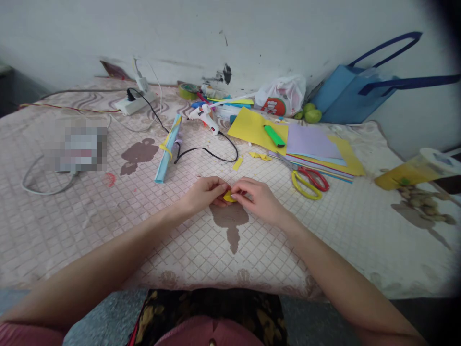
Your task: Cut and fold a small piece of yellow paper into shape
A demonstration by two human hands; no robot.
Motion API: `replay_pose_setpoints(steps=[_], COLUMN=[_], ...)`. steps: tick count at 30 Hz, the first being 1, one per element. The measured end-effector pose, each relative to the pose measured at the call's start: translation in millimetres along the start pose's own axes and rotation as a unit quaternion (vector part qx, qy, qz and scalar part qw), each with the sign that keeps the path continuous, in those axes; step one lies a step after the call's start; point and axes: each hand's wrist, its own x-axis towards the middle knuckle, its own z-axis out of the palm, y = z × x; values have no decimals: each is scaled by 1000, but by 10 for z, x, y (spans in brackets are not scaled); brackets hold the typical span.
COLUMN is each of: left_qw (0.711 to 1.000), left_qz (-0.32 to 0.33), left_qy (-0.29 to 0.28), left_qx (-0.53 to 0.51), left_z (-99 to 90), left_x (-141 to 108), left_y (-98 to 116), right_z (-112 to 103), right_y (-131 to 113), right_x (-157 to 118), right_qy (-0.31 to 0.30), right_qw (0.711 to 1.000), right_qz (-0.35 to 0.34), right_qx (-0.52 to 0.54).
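Pink top (201, 332), hands (258, 198) pinching half-hidden yellow piece (228, 196) — scissors (295, 167) by coloured sheets (312, 143), glue gun (206, 118) beyond

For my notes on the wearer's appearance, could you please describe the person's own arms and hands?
The left hand and right hand are bare, with no gloves, and no watch or bracelet shows at either wrist. The left forearm is uncovered up to a dusty pink sleeve in the lower corner. The right forearm is uncovered too; its sleeve cannot be made out clearly.
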Motion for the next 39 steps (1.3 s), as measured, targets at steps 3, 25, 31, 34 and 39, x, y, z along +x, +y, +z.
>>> replay_pose_setpoints(steps=[3,25,31,34,39], left_qw=[1000,1000,999,999,993], left_qz=[2,25,27,41,114], left_qy=[-5,-6,-3,-1,6], left_qx=[5,-17,-25,-24,24], left_z=[1,-11,-12,-8,8], left_x=[-7,2,11,18,-1], left_y=[6,-20,-36,-48,-62], right_z=[16,-8,-3,7,37], right_y=[-3,60,58,62,63], right_x=[-4,32,33,33,31], right_qy=[11,20,14,2,-5], right_qw=[999,953,935,922,896], right_qz=[-2,154,195,210,249], right_qx=[-33,259,296,326,369])
